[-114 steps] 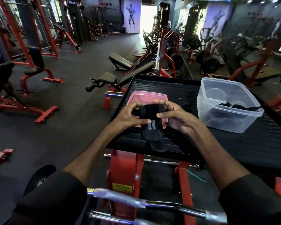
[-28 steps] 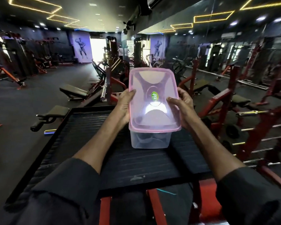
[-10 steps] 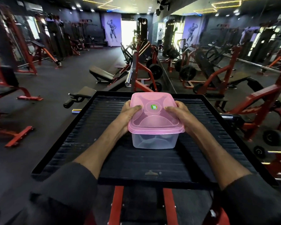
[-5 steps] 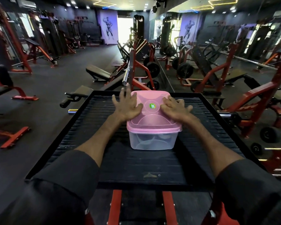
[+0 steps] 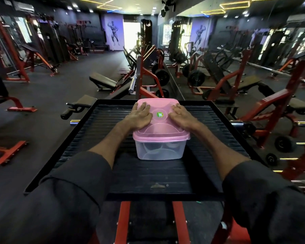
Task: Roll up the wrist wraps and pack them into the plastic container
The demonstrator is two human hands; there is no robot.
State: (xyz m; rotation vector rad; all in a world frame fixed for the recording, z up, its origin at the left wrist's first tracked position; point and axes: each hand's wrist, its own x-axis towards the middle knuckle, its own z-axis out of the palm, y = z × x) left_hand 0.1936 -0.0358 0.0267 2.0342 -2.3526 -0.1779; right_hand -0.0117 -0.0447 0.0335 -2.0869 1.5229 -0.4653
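A clear plastic container (image 5: 159, 149) stands in the middle of a black ribbed platform (image 5: 153, 175). A pink translucent lid (image 5: 159, 130) with a green sticker covers it. My left hand (image 5: 139, 117) lies flat on the lid's left half, fingers straight and pointing away. My right hand (image 5: 180, 116) lies flat on the lid's right half in the same way. Both palms press down on the lid. The wrist wraps cannot be made out through the cloudy container wall.
The platform sits on a red machine frame (image 5: 123, 222). Chrome bar ends (image 5: 74, 122) stick out at its left and right sides. Benches, weight plates and red racks fill the dark gym floor beyond, with a mirror wall on the right.
Both hands went from gripping the lid's sides to lying flat on top of it. Since half a second ago the spread fingers have closed together and the palms have settled on the lid.
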